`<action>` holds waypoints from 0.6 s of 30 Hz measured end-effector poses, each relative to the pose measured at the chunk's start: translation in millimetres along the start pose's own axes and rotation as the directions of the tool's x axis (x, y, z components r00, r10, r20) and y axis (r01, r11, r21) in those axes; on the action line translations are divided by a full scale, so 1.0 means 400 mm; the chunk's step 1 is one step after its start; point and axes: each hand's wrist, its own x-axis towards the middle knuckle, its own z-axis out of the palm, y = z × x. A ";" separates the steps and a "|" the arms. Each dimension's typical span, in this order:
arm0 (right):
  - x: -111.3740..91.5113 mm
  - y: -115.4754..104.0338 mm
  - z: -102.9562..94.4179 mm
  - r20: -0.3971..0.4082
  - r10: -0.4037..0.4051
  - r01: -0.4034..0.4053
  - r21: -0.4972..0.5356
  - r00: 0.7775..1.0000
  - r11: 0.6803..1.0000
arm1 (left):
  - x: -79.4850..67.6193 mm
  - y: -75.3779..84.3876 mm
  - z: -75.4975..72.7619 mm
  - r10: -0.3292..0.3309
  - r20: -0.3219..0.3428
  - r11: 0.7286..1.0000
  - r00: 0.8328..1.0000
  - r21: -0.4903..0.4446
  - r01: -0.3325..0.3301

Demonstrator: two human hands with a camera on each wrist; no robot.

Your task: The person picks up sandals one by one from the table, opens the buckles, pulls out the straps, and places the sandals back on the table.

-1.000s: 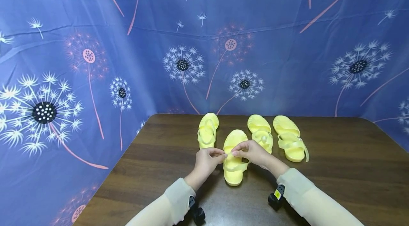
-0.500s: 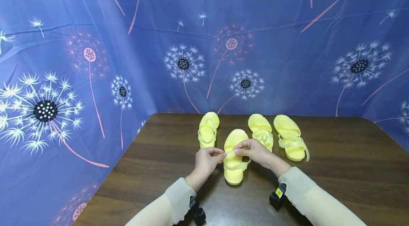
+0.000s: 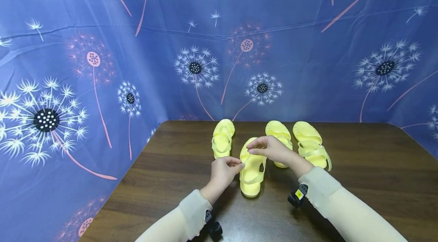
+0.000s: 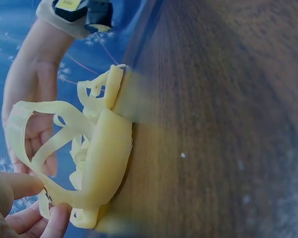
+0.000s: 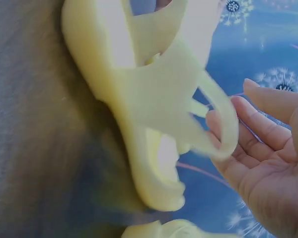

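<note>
A yellow sandal (image 3: 251, 181) lies on the table between the two hands, its toe pointing away. At its left side my left hand (image 3: 223, 176) pinches the strap by a small metal buckle (image 4: 48, 196), with thumb and fingertips. My right hand (image 3: 276, 151) is over the sandal's front, hiding part of it. In the right wrist view the right hand (image 5: 268, 156) has loosely bent, spread fingers and grips nothing. The fingertips are close to a looped strap (image 5: 231, 121); whether they touch it I cannot tell.
Another yellow sandal (image 3: 222, 135) stands back left. Two more, a middle sandal (image 3: 276, 129) partly behind the right hand and a right-hand sandal (image 3: 309, 145), stand back right. The brown wooden table (image 3: 171, 166) ends at a blue dandelion-print cloth (image 3: 301, 44).
My right hand has let go of the strap and moved up and away toward the sandal's toe. The left hand keeps its pinch at nearly the same place.
</note>
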 end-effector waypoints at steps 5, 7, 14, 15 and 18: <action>0.018 -0.019 0.012 0.056 -0.075 0.078 -0.047 0.996 0.996 | 0.000 0.005 -0.001 0.010 -0.002 1.000 1.000 0.020 -0.010; 0.022 -0.021 0.018 0.088 -0.092 0.098 -0.068 0.992 0.993 | 0.000 0.005 0.000 0.008 -0.003 1.000 1.000 0.010 -0.008; 0.018 -0.006 0.042 0.184 -0.103 0.131 -0.146 0.978 0.981 | -0.002 0.000 -0.002 -0.018 -0.008 0.999 1.000 -0.030 0.017; 0.017 -0.002 0.044 0.183 -0.101 0.129 -0.145 0.978 0.981 | -0.003 0.000 -0.002 -0.020 -0.007 0.999 1.000 -0.029 0.020; 0.016 0.007 0.050 0.160 -0.094 0.113 -0.116 0.983 0.987 | -0.003 0.000 -0.004 -0.025 -0.008 0.999 1.000 -0.034 0.025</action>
